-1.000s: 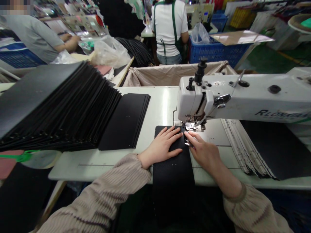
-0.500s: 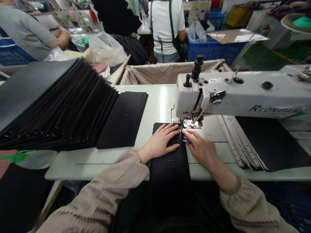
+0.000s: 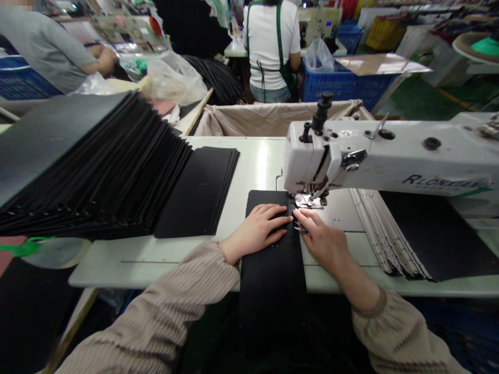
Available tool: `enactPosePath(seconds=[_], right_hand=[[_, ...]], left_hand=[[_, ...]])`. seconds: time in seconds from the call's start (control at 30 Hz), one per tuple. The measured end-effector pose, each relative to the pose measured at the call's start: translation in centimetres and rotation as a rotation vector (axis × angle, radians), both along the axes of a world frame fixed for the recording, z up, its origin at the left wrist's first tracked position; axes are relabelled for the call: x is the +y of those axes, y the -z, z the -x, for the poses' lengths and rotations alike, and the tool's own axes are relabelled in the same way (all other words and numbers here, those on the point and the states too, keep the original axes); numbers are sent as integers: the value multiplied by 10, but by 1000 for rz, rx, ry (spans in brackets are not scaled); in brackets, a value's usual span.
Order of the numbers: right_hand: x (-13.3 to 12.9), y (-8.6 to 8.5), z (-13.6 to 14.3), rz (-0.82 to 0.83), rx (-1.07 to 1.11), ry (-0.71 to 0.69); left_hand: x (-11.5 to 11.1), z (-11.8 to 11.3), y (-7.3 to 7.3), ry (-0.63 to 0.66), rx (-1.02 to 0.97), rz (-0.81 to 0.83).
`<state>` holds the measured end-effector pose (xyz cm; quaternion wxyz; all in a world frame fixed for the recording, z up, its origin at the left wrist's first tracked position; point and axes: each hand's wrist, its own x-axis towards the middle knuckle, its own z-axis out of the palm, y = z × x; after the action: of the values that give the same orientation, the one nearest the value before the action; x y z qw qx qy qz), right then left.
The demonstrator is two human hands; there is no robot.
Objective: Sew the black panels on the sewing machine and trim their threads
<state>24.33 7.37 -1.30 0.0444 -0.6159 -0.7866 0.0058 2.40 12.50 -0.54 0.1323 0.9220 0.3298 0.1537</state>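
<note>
A long black leather-like panel [image 3: 273,280] lies under my hands, its far right edge at the presser foot [image 3: 310,201] of a white sewing machine [image 3: 390,156]. Its near end hangs over the table's front edge. My left hand [image 3: 257,231] rests flat on the panel with fingers spread. My right hand [image 3: 325,244] is at the panel's right edge just in front of the foot, fingertips pressed together. Two metal points of what look like thread snips [image 3: 299,227] stick out from under its fingers; the rest of them is hidden in the palm.
A tall stack of black panels [image 3: 93,166] leans on the left, beside a lower pile [image 3: 198,192]. Pale-edged panels [image 3: 440,234] lie under the machine arm at right. Behind the table [image 3: 156,265] hangs a beige cloth bin [image 3: 249,119]. Two people sit beyond it, near a blue crate [image 3: 346,83].
The black panel has slid forward past the presser foot, its far edge now farther beyond my left fingertips. My right hand stays close to the foot. The camera view has shifted slightly.
</note>
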Motion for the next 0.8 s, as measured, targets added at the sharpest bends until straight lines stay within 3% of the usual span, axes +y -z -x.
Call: enactPosePath(seconds=[0.8], right_hand=[[-1,-1,0,0,15,2]], left_hand=[[0,-1,2,-13,-7,1]])
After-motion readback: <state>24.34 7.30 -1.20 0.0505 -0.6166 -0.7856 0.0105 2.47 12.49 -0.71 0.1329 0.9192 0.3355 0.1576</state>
